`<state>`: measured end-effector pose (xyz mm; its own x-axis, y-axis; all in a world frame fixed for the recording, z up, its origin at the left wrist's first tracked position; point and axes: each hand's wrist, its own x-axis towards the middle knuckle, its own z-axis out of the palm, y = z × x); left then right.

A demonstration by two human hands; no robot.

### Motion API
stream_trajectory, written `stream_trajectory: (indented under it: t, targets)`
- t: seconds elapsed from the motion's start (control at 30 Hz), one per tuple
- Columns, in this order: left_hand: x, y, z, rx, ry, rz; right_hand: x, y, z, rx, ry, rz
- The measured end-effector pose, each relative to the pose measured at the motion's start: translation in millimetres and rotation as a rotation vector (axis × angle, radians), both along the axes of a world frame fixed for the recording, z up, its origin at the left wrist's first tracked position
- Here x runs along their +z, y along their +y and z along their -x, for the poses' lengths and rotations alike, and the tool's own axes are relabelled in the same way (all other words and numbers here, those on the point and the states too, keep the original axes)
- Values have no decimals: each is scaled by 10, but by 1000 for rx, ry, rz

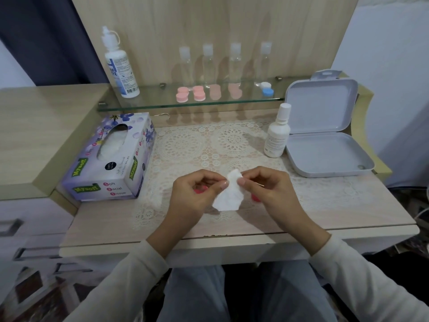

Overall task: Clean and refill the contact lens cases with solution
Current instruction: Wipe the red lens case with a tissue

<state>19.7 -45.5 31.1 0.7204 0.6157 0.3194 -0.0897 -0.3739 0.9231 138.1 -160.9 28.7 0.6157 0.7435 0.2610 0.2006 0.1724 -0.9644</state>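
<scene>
While both hands meet near the table's six o'clock edge, the left hand [197,191] curls round a red lens case part [201,188], its thumb pinning the tissue [228,195] close, likely so the wipe can reach inside. The right hand [263,188] pinches the tissue's top corner. Another red piece [256,198] shows under its palm; whether it is held or just lying there I cannot tell. Pink cases [190,94] sit on the glass shelf [151,105] at twelve o'clock, and the small solution bottle [277,133] stands at two o'clock, handy for refilling.
</scene>
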Motion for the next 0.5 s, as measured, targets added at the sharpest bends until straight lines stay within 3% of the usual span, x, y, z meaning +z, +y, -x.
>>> stream_trajectory:
  t: [0.13,0.27,0.5]
  targets:
    - [-91,101,-9,47,50,-70,-66,-138,-77,-29,114,66]
    - [-210,196,-35,141,165,-202,-151,-173,-134,-92,2,147]
    - [-264,214,-86,189,448,-557,-84,-58,-287,-155,0,168]
